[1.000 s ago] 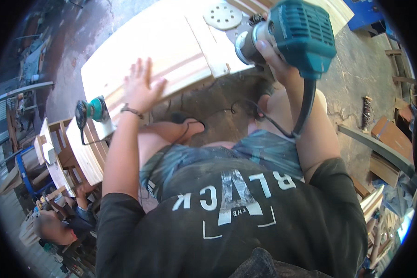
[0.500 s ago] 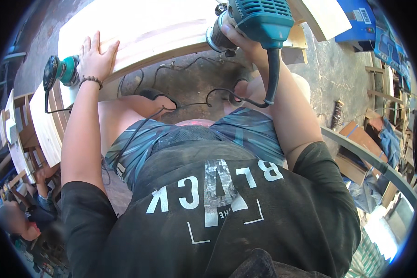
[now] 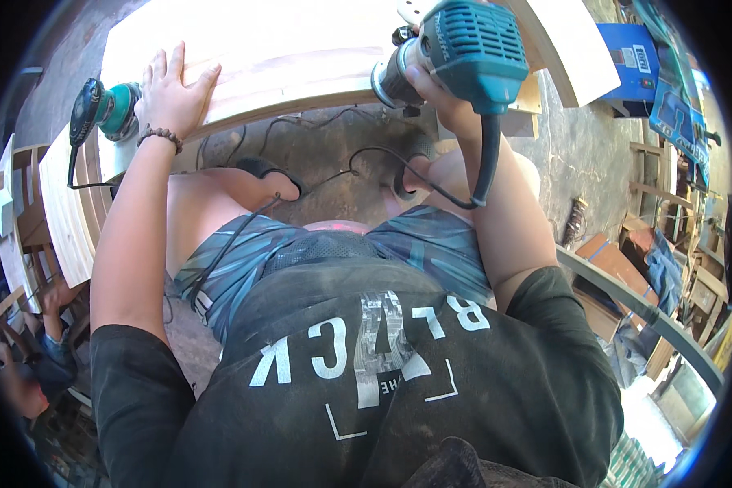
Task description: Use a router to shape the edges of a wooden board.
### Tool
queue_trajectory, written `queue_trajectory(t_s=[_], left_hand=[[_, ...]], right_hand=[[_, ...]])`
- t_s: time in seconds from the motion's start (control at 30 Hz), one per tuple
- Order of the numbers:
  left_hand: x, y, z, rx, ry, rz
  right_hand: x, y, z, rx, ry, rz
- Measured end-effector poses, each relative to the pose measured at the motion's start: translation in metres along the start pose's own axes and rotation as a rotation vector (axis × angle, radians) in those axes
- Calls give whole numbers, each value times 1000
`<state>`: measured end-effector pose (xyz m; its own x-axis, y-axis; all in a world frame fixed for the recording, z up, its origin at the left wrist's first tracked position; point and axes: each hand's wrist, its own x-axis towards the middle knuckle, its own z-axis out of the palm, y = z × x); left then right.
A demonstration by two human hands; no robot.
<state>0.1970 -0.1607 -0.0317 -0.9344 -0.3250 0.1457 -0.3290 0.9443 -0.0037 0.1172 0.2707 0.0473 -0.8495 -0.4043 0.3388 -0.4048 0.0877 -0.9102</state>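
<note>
A pale wooden board (image 3: pixel 301 61) lies across in front of me, its far part washed out by glare. My left hand (image 3: pixel 171 98) presses flat on its left part, fingers spread, a beaded bracelet at the wrist. Just left of that hand rests a teal and black sander (image 3: pixel 106 112), tipped on its side. My right hand (image 3: pixel 443 102) grips a teal trim router (image 3: pixel 476 53) by its silver lower body, over the board's near right edge. The router lies tilted, its round base facing left and its cord curving down past my forearm. Some of my right fingers are hidden behind it.
A black cord (image 3: pixel 354 161) loops over my lap and the concrete floor. More boards (image 3: pixel 69 207) stand at the left, near another person (image 3: pixel 32 374). A blue machine (image 3: pixel 630 61) sits at the far right, with a grey metal rail (image 3: pixel 642 305) closer in.
The router has shifted slightly to the right and down with my right hand. My left hand stays flat on the board. The whole view has moved a little.
</note>
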Motion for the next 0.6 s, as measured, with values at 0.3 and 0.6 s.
queue_trajectory(t_s=[0.3, 0.6], left_hand=[[-2, -2, 3, 60, -34, -32], [-2, -2, 7, 104, -9, -25]], right_hand=[[8, 18, 4, -562, 55, -326], [7, 22, 12, -372, 55, -300]])
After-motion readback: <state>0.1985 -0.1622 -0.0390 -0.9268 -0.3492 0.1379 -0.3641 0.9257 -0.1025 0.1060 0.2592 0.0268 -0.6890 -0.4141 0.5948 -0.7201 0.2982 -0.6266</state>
